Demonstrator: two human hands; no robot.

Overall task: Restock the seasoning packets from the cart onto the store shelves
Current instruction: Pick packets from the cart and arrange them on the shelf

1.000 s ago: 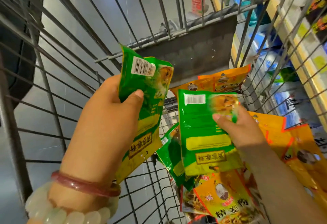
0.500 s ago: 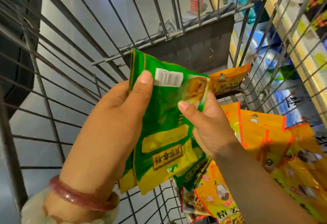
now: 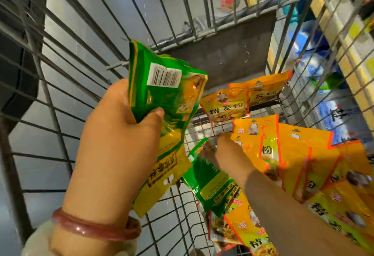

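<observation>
A: In the cart (image 3: 238,57), near its left wall, your left hand (image 3: 113,146) grips the green packets (image 3: 162,102) upright, thumb pressed across the front. Why hold them so?

B: Likely to stack them flat, so you carry several to the shelf at once.

A: And your right hand (image 3: 228,154)?

B: It reaches down to another green packet (image 3: 210,179) lying on the cart's wire floor, fingers on its top edge. It's blurred, so I cannot tell whether that grip has closed.

A: The orange packets (image 3: 299,154)?

B: Heaped along the cart's right side, untouched.
</observation>
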